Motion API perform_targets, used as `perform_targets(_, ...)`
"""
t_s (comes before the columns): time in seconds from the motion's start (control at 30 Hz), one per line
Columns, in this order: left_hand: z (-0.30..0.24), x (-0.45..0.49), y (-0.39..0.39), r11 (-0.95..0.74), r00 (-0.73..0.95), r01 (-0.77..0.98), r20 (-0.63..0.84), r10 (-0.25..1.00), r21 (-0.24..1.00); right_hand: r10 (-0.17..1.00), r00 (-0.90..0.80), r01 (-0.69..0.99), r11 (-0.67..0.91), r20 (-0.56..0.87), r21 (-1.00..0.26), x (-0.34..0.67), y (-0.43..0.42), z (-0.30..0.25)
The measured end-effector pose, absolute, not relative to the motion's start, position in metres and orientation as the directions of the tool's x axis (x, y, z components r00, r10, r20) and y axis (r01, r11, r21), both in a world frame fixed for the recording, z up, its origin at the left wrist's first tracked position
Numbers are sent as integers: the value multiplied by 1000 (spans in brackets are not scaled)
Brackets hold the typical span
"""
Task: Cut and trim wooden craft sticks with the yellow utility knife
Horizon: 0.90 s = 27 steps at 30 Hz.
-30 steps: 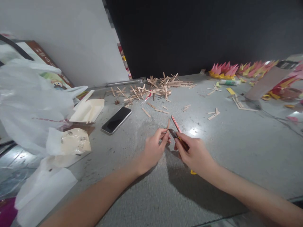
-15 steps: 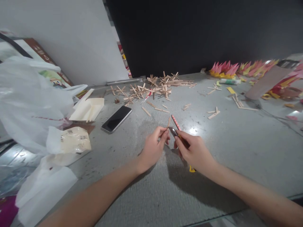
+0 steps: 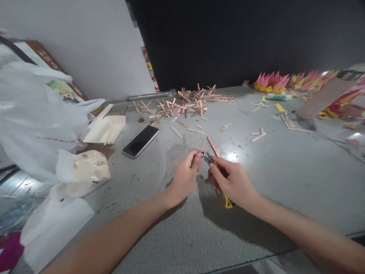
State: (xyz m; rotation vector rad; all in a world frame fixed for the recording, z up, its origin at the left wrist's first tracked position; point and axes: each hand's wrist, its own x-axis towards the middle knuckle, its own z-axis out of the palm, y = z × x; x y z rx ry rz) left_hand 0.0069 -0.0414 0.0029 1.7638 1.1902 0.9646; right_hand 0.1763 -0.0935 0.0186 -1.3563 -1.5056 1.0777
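Note:
My left hand point(image 3: 185, 178) pinches a short wooden craft stick point(image 3: 203, 145) that points up and away from me. My right hand point(image 3: 232, 183) is closed round a yellow utility knife point(image 3: 227, 201), whose dark blade end point(image 3: 207, 157) touches the stick near my left fingertips. Both hands hover just above the grey table point(image 3: 285, 179) in the middle of the view. A pink pencil point(image 3: 212, 146) lies on the table right behind the hands.
A heap of glued wooden sticks point(image 3: 188, 102) lies at the back, with loose sticks point(image 3: 258, 136) scattered to the right. A phone point(image 3: 140, 140) lies left of the hands. White plastic bags point(image 3: 37, 121) and a cream box point(image 3: 105, 128) crowd the left. Pink-yellow paper flowers point(image 3: 270, 83) line the far right.
The hands stay together on the stick; the knife has slid a little, showing more of its yellow tail below my right hand. The view shifted slightly.

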Motion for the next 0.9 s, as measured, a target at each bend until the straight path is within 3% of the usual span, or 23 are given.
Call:
perform_targets(0.33, 1, 6, -41, -258, 294, 345, 157, 943, 902, 995, -103, 161, 5, -12, -987, 173, -95, 17)
perform_targets(0.53, 0, 4, -43, -360, 343, 468, 209, 916, 807, 996, -84, 205, 12, -5, -979, 175, -97, 16)
perform_targets(0.67, -2, 0, -42, -476, 420, 587, 256, 871, 655, 997, -76, 232, 4, -14, -973, 176, -97, 16)
perform_targets(0.8, -5, -6, -38, -681, 578, 629, 360, 732, 375, 997, -72, 206, -24, -39, -978, 175, -97, 19)
perform_targets(0.9, -8, -8, -35, -738, 638, 638, 386, 666, 219, 996, -75, 177, -40, -54, -983, 174, -96, 22)
